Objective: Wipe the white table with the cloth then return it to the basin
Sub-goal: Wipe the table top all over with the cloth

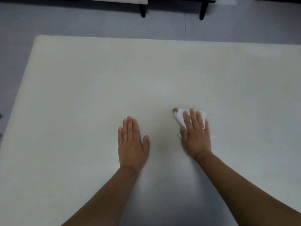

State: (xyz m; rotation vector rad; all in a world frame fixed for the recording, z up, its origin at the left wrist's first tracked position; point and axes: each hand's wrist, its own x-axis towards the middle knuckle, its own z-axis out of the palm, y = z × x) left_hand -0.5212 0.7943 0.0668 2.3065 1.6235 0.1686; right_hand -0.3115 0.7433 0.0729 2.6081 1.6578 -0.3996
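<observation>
Wide white matte table [81, 95] — right hand [196, 136] flat, fingers [193, 118] straight, pressing small white gold-trimmed cloth [179, 115]; left hand [132, 144] open, braced alongside. Risk — cloth slipping free under uneven pressure.

No text, label, brand, number or sign can be read anywhere in the view. A gold-coloured mark [175, 109] is seen on the cloth [179, 116] pressed under the right hand [196, 136], at the corner just beyond and left of the fingertips. It is too small and blurred to be made out as lettering or a logo.
</observation>
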